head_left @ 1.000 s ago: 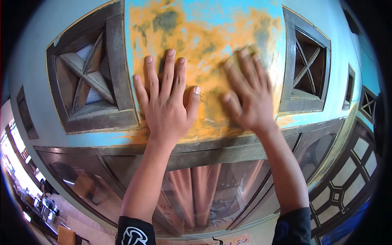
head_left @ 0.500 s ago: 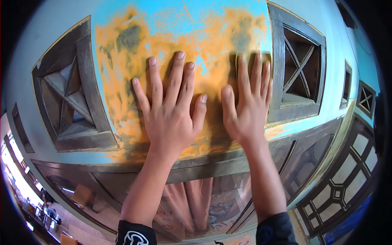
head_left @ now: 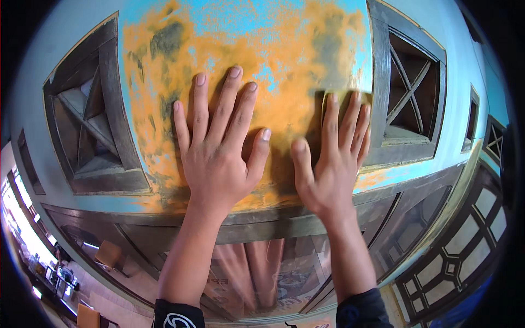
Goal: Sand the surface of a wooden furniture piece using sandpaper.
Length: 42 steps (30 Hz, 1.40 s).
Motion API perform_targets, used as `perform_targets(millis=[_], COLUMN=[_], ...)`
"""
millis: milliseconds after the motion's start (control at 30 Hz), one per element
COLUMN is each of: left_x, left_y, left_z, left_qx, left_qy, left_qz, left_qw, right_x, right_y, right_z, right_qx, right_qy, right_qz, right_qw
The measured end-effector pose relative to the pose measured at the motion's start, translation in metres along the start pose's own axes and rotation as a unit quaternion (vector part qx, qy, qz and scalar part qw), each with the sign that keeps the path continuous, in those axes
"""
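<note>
My left hand point(head_left: 216, 161) lies flat on a worn patch of wall point(head_left: 273, 60), where orange shows through bright blue paint with grey smudges. Its fingers are spread, and nothing shows beneath them. To the right, my right hand point(head_left: 331, 175) presses a thin sheet of what looks like sandpaper point(head_left: 343, 100) against the same patch. The sheet's yellowish upper edge shows around the fingertips; the rest is hidden under the palm and fingers. My right fingers are stretched upward, fairly close together, with the thumb apart.
Wooden-framed vents with crossed slats flank the patch, one at left point(head_left: 90, 120) and one at right point(head_left: 407, 87). Below runs a wooden beam point(head_left: 257, 227) over glass panels with a brown curtain point(head_left: 249, 273). A panelled door point(head_left: 454, 246) stands at far right, a chair point(head_left: 111, 254) at lower left.
My right hand has slid down the wall a little, and the sheet has moved down with it. My left hand stays flat in nearly the same spot. The view has shifted slightly.
</note>
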State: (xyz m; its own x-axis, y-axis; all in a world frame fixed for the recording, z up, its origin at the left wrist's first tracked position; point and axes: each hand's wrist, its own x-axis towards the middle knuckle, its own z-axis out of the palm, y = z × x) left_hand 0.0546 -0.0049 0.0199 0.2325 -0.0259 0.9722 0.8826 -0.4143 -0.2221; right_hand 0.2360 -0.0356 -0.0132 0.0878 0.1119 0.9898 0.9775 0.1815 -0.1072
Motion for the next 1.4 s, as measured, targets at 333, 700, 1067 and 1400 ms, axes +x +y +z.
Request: perform_targets(millis=[333, 700, 1067, 1400], left_x=[0.0, 0.007, 0.0, -0.011], left_y=[-0.007, -0.031, -0.045, -0.053], left_z=[-0.004, -0.013, -0.012, -0.015], left_qx=[-0.014, 0.009, 0.023, 0.032], left_qy=[0.017, 0.034, 0.05, 0.051], left_qz=[0.016, 0.007, -0.023, -0.029], left_qw=[1.0, 0.999, 0.998, 0.998], right_x=[0.007, -0.003, 0.009, 0.024], right_y=[0.004, 0.014, -0.005, 0.001], right_z=[0.005, -0.001, -0.001, -0.005], right_qx=[-0.008, -0.031, -0.008, 0.02], right_qy=[0.022, -0.002, -0.067, -0.14], right_qz=[-0.012, -0.07, -0.218, -0.367], right_qw=[1.0, 0.997, 0.974, 0.919])
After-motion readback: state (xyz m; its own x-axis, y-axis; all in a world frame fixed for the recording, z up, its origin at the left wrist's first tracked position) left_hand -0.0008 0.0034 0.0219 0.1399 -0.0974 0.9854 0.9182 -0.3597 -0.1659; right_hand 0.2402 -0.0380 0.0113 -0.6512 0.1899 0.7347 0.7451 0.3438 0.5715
